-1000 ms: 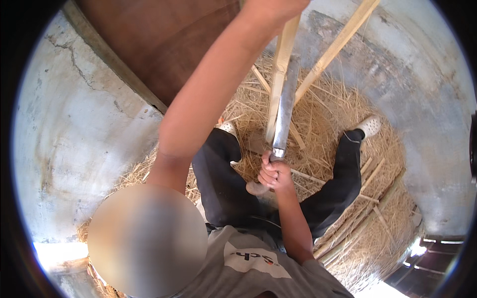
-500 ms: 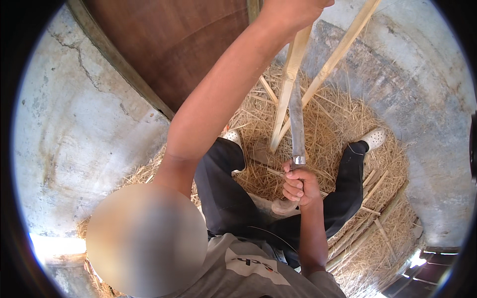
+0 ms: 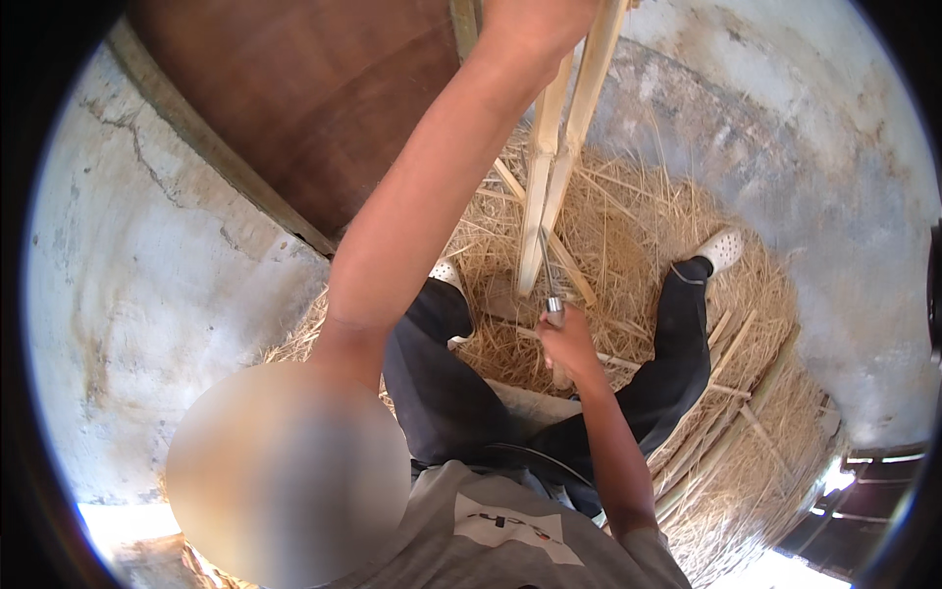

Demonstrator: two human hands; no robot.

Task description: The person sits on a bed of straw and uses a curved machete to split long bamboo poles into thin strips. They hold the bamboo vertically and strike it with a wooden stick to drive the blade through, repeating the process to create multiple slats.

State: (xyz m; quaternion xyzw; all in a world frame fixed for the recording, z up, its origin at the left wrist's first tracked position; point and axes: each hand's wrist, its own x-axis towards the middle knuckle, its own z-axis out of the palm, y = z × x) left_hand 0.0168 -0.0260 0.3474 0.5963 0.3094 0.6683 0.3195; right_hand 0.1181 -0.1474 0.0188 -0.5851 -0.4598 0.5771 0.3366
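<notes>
My right hand [image 3: 569, 344] is wrapped round the wooden handle of a long knife [image 3: 549, 263], which has a metal collar at the handle. Its blade points away from me and shows nearly edge-on, by the lower part of a split bamboo pole [image 3: 536, 231]. I cannot tell whether blade and bamboo touch. The two pale lengths of the pole spread apart toward the top and come close together near the straw. At the upper edge my left hand [image 3: 545, 25] is closed about the upper bamboo; its fingers are mostly out of view.
Dry straw [image 3: 628, 236] covers the ground between my feet, with a loose bamboo strip [image 3: 569, 265] on it. Several poles [image 3: 731, 442] lie at the right. A curved concrete wall [image 3: 765, 187] surrounds me, and a brown wooden panel [image 3: 294, 98] stands at the upper left.
The knife and right hand have moved left and slightly away, and the blade has turned edge-on. The left hand and the bamboo have shifted left, and the two lengths stand closer together.
</notes>
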